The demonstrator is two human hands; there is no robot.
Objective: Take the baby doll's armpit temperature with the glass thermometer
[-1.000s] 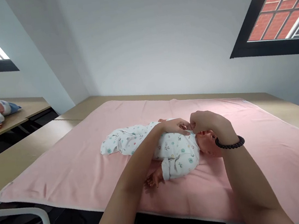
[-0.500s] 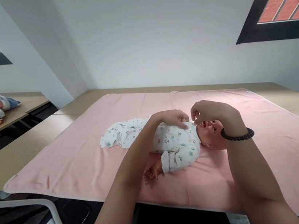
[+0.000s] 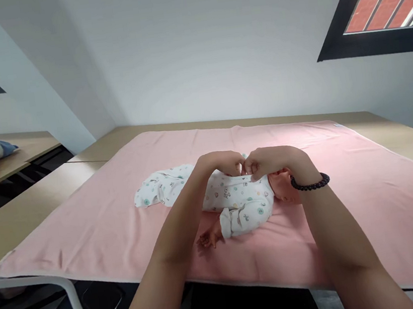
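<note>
Head view: left hand (image 3: 223,163) and right hand (image 3: 266,162) pinching onesie (image 3: 241,200) at doll's (image 3: 285,192) chest; fastening step, next needs aligned edges

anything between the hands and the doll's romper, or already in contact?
Nothing visible stands in the way. Both the left hand and the right hand are already on the printed romper at the doll's chest, fingers curled onto the fabric near the collar. The pink blanket around it holds nothing else.
</note>
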